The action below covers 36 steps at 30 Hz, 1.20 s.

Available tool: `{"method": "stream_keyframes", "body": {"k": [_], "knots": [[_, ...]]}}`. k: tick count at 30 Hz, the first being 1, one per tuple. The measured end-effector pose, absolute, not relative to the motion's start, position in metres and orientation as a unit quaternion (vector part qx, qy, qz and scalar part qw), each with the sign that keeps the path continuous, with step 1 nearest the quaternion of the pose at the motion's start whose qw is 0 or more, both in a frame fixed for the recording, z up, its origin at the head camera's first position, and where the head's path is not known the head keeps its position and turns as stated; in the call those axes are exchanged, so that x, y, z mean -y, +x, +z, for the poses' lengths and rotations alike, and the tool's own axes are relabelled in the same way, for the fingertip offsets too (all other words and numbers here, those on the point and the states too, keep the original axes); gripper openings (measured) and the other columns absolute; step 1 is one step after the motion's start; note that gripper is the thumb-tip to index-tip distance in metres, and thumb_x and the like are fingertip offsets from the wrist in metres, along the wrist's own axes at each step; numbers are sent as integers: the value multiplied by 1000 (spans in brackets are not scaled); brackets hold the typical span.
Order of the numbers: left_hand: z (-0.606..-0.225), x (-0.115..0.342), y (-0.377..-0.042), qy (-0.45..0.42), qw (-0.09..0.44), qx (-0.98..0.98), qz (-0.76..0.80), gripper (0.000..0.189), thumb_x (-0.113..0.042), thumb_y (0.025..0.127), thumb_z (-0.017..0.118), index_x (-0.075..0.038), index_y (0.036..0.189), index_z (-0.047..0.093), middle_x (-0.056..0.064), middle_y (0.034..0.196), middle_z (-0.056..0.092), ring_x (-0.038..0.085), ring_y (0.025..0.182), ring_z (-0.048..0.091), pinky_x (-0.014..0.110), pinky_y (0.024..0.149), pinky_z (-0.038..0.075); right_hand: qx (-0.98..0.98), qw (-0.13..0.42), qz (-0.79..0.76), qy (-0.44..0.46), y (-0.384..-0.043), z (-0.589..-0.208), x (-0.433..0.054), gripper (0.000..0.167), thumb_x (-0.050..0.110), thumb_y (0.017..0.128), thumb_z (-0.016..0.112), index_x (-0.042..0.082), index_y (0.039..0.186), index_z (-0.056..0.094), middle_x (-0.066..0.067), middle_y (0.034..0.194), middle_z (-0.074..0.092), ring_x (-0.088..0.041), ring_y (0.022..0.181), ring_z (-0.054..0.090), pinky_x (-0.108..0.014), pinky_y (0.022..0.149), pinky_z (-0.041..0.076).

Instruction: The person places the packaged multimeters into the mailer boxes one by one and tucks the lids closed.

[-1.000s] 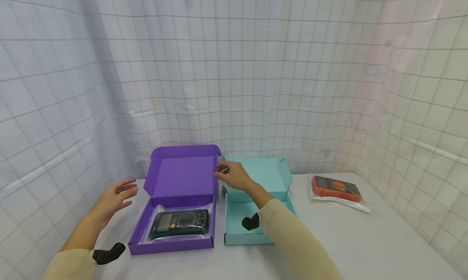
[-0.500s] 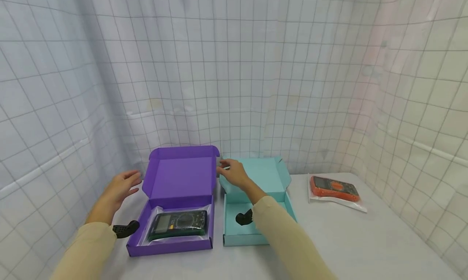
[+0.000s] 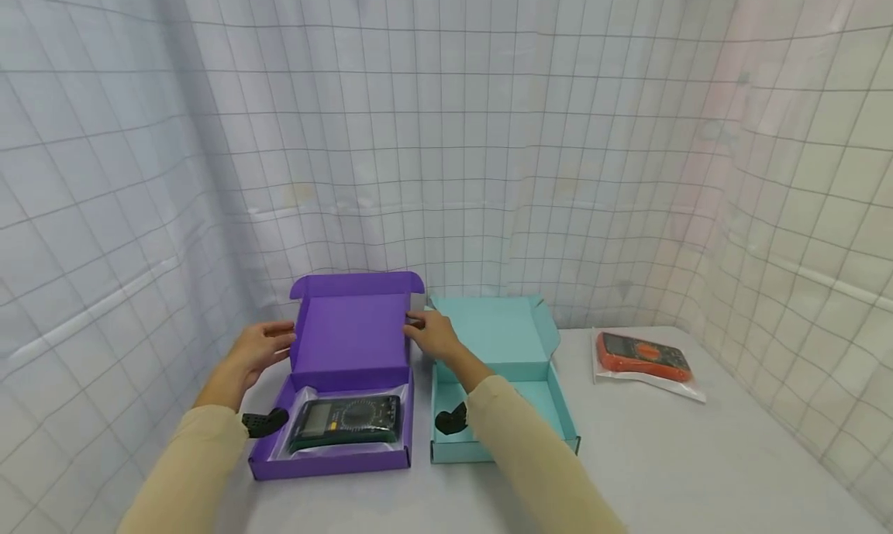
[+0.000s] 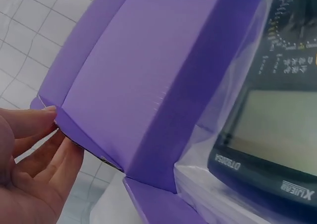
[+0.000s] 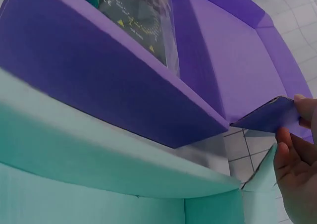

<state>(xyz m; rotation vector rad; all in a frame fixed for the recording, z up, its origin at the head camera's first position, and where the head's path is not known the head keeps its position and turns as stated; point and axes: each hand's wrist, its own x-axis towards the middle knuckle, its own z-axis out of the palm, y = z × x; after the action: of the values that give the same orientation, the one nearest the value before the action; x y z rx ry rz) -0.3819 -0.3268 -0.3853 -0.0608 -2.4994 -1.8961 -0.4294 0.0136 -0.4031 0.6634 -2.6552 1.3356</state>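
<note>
Purple cardboard lid [image 3: 356,332], raised and tilted back at the far side of its box [image 3: 335,464], between two pinching hands.
Left hand [image 3: 260,349] grips the left side flap [image 4: 89,137], right hand [image 3: 434,335] the right flap [image 5: 267,117], thumb opposing fingers in each; the lid lies between them — neither hand clearly nearer. Inside the box, in crinkled clear plastic [image 4: 230,80], sits a dark, smooth, oblong meter [image 3: 349,423], long axis left to right — its dial [image 3: 359,415] round. Just right stands an open matte teal box [image 3: 463,452].

There are 2 boxes: purple box [image 3: 356,377], teal box [image 3: 512,370]; 2 multimeters: dark multimeter [image 3: 345,422], orange multimeter [image 3: 643,356]; 2 hands: left hand [image 3: 254,354], right hand [image 3: 434,335].
</note>
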Motion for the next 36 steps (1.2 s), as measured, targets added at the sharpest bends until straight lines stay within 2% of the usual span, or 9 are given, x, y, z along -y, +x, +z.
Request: {"method": "stream_keyframes", "body": {"k": [3,5,12,16,19,24,32,36], "knots": [[-389,327,-382,-18,-10,806,-592,53,-1,107,53,14,154,32,35,153,37,38,134,50,41,106,46,866,53,454,202,-428,-403,-10,47,24,105,64,3,147,56,-15,128,69,-30,121,63,-45,98,54],[-391,329,-381,-18,-11,803,-596,54,-1,107,53,13,155,32,35,155,35,39,137,47,41,107,46,864,54,461,194,-428,-404,-8,47,24,104,65,4,147,57,-14,127,70,-30,119,64,-45,96,55],[-399,334,-381,-35,-24,775,-630,60,-6,107,56,9,158,29,35,154,38,25,118,65,44,99,53,853,40,490,177,-426,-403,-7,46,22,103,67,8,146,59,-16,125,70,-31,115,67,-46,91,57],[-403,338,-381,-48,-33,760,-647,64,-8,107,59,7,159,27,33,150,44,22,111,68,44,97,55,846,32,503,175,-425,-402,-7,46,20,101,69,8,145,60,-16,121,71,-31,111,68,-46,89,57],[-406,342,-379,-62,-31,756,-651,66,-11,107,60,6,160,25,33,152,42,18,110,68,41,96,55,838,28,516,176,-425,-403,-7,45,19,100,71,8,143,60,-15,120,71,-31,111,67,-47,89,56],[-409,347,-375,-84,-24,753,-652,70,-14,105,63,5,161,25,36,158,30,13,112,65,42,99,54,825,24,534,186,-426,-404,-9,45,17,98,74,10,140,60,-14,123,68,-30,114,64,-46,90,55],[-409,354,-371,-110,-26,755,-646,75,-9,104,64,8,161,17,38,158,24,8,113,62,39,99,53,803,-22,557,211,-424,-396,-12,72,11,94,78,-1,155,41,-14,128,60,-31,122,58,-46,99,51],[-406,355,-369,-118,-39,762,-635,76,-9,103,65,11,160,18,39,158,25,10,118,61,37,102,51,797,-50,562,217,-423,-394,-14,72,9,95,76,-4,155,40,-14,130,57,-32,126,56,-48,101,50]]}}
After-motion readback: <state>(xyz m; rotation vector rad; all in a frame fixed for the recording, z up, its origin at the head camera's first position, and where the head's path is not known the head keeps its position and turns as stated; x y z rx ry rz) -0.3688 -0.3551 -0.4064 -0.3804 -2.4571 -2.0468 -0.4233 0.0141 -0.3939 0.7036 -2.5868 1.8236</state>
